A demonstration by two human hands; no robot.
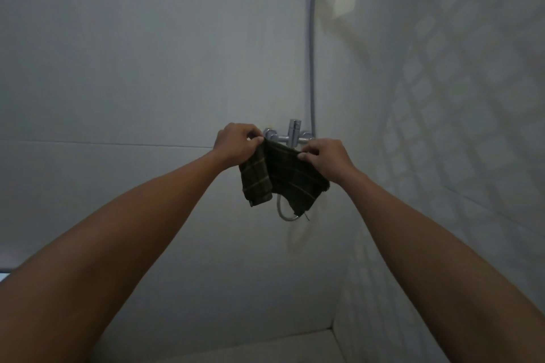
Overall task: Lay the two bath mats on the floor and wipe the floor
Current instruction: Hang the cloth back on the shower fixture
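Head view: left hand (236, 143) and right hand (326, 158) pinch a dark checked cloth's (284, 177) top edge; it droops, looking soft and light; hold corners.

Cloth (283, 177) is looking like woven fabric, dark green w/ pale check lines, matt, edge fraying at one corner. Tap (290, 134) is showing shiny chrome-like metal. Hose (312, 68) is looking smooth, grey, semi-gloss. Wall (132, 68) is appearing smooth, pale, tiled.

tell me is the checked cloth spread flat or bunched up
Bunched, not flat: the checked cloth hangs in folds, pinched along its top edge by the left hand and right hand.
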